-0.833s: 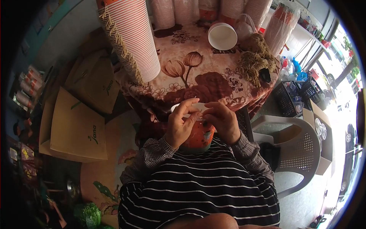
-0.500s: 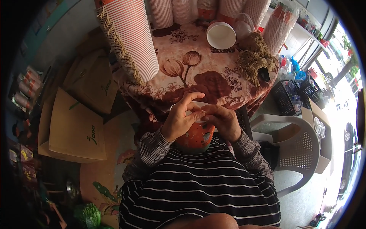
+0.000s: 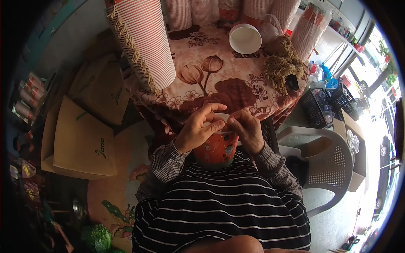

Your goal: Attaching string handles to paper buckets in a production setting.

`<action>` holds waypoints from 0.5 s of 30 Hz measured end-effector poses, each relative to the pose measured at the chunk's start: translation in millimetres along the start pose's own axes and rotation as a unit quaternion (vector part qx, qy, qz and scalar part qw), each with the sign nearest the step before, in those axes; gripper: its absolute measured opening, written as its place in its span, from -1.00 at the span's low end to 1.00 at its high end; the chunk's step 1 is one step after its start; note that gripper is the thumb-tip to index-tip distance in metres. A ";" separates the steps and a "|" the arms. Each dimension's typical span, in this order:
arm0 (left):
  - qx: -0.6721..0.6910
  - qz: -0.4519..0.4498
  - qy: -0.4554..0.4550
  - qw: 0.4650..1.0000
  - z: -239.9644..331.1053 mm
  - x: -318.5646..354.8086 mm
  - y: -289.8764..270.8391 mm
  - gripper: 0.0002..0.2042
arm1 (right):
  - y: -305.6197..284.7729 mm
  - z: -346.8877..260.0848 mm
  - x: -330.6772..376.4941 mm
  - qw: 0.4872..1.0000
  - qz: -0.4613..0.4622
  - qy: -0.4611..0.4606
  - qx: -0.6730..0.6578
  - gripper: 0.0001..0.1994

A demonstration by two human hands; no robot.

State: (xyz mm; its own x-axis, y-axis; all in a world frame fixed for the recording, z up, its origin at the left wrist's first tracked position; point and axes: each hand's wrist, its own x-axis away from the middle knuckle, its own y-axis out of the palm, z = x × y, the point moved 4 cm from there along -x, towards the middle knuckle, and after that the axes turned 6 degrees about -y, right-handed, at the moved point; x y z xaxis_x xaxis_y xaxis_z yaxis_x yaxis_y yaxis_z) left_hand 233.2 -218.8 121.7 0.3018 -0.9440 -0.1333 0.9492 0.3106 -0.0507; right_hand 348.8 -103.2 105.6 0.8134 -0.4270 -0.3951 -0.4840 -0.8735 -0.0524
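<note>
An orange patterned paper bucket (image 3: 215, 148) with a white rim stands in my lap, resting on a black-and-white striped garment. My left hand (image 3: 201, 127) grips its rim from the left, thumb on the near side and index finger stretched over the opening. At the right side of the rim, my right hand (image 3: 247, 130) is closed in a pinch close to the left thumb. Whatever lies between the right fingertips is too small to make out. The fingers cover much of the bucket's opening.
On the flowered tablecloth (image 3: 196, 82) are a tall leaning stack of paper buckets (image 3: 147, 46) with twine handles, a single white-lined bucket (image 3: 245, 39) and a heap of twine (image 3: 282, 63). Cardboard boxes (image 3: 82, 141) stand at left, a plastic chair (image 3: 329, 158) at right.
My right hand has turned and drawn slightly right, its fingers now more upright at the rim. My left hand has shifted slightly left. The bucket stays in my lap.
</note>
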 end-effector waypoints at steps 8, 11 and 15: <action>-0.175 0.078 0.072 0.979 3.6 5.5 7.6 -0.78 | 1.4 -4.2 -3.4 0.987 0.035 -0.039 0.150 -0.85; -0.207 0.115 0.105 0.966 3.9 6.9 10.2 -0.87 | -3.8 -2.4 -2.5 0.983 0.011 0.004 0.182 -0.82; -0.156 0.140 0.054 0.976 -9.7 2.6 7.2 -0.88 | -11.2 -11.9 -4.0 1.000 0.005 -0.005 -0.002 -0.73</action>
State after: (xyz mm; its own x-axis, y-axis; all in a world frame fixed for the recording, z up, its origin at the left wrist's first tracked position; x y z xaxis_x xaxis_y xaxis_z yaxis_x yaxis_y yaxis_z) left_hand 240.0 -217.9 111.3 0.5179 -0.8057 -0.2873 0.7525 0.5889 -0.2949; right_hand 354.8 -94.5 118.6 0.8050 -0.4342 -0.4044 -0.4915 -0.8697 -0.0447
